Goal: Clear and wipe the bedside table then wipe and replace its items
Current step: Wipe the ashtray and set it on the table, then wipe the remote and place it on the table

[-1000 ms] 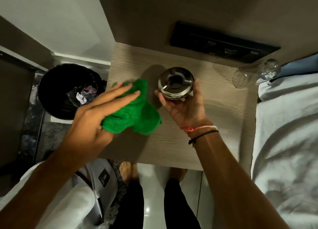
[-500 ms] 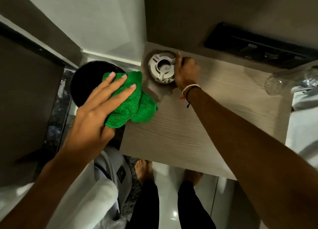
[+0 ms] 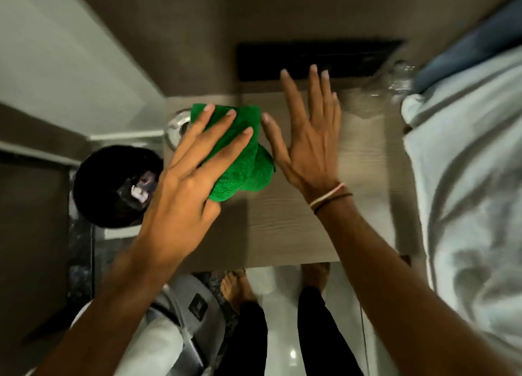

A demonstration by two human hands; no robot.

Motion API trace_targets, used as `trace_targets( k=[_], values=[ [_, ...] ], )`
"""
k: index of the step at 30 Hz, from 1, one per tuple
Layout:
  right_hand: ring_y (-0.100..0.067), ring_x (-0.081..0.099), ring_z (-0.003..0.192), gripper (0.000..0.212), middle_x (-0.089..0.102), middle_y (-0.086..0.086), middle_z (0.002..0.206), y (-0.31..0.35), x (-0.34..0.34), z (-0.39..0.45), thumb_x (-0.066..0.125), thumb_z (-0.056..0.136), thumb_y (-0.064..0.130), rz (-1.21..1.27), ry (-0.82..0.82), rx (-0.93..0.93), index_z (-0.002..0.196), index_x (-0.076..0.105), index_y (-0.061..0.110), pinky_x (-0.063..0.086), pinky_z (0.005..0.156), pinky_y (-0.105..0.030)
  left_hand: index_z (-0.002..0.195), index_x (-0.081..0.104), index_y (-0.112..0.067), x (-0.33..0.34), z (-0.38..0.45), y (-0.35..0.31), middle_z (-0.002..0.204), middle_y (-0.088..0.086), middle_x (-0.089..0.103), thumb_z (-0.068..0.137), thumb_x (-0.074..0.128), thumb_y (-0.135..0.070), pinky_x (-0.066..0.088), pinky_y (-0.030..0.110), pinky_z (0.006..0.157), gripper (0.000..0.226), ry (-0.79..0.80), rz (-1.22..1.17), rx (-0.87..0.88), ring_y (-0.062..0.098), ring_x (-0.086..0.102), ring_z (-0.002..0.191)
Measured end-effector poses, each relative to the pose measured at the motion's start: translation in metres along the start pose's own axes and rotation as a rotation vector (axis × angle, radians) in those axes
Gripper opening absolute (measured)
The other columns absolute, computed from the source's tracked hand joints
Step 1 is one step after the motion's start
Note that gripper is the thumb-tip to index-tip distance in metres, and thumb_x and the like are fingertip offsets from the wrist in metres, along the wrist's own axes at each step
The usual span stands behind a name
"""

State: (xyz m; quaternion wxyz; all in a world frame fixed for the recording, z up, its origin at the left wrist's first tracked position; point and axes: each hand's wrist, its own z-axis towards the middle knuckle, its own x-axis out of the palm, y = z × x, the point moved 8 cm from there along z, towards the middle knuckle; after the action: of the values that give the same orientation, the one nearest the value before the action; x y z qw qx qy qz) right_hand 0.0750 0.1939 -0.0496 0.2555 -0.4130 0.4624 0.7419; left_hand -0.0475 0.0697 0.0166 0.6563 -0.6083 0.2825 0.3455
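We see a black bin (image 3: 113, 186) holding scraps left of the bedside table (image 3: 282, 220). Our left hand (image 3: 186, 189) grips the green cloth (image 3: 240, 163) over the ashtray (image 3: 176, 127) at the table's far-left corner; our right hand (image 3: 308, 146) hovers spread and empty above its bare middle.

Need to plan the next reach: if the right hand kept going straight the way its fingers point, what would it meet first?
The right hand is open, fingers spread, pointing toward the wall. Straight on, it would probably meet the black panel above the table's back edge; its fingertips already overlap it in the picture, though depth is unclear. The clear glass lies off to the right.
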Motion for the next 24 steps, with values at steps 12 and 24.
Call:
trace_targets(
  k=[12, 24],
  values=[
    [-0.038, 0.003, 0.156, 0.08, 0.009, -0.023, 0.167, -0.212, -0.313, -0.135, 0.029, 0.095, 0.071, -0.394, -0.432, 0.687, 0.159, 0.025, 0.024, 0.007, 0.122, -0.06, 0.139, 0.058, -0.005, 0.131, 0.097, -0.321, 0.151, 0.021, 0.048, 0.105, 0.044, -0.012, 0.027, 0.034, 0.125, 0.037, 0.077, -0.057, 0.693, 0.043, 0.037, 0.146],
    [-0.045, 0.005, 0.154, 0.069, 0.009, -0.032, 0.164, -0.358, -0.419, -0.364, 0.045, 0.098, 0.042, -0.591, -0.564, 1.346, 0.16, 0.022, 0.022, 0.011, 0.123, -0.061, 0.144, 0.053, -0.007, 0.29, 0.036, -0.52, 0.154, 0.018, 0.045, 0.089, 0.052, 0.007, 0.019, 0.022, 0.126, 0.057, 0.365, -0.148, 0.981, 0.039, 0.031, 0.15]
  ],
)
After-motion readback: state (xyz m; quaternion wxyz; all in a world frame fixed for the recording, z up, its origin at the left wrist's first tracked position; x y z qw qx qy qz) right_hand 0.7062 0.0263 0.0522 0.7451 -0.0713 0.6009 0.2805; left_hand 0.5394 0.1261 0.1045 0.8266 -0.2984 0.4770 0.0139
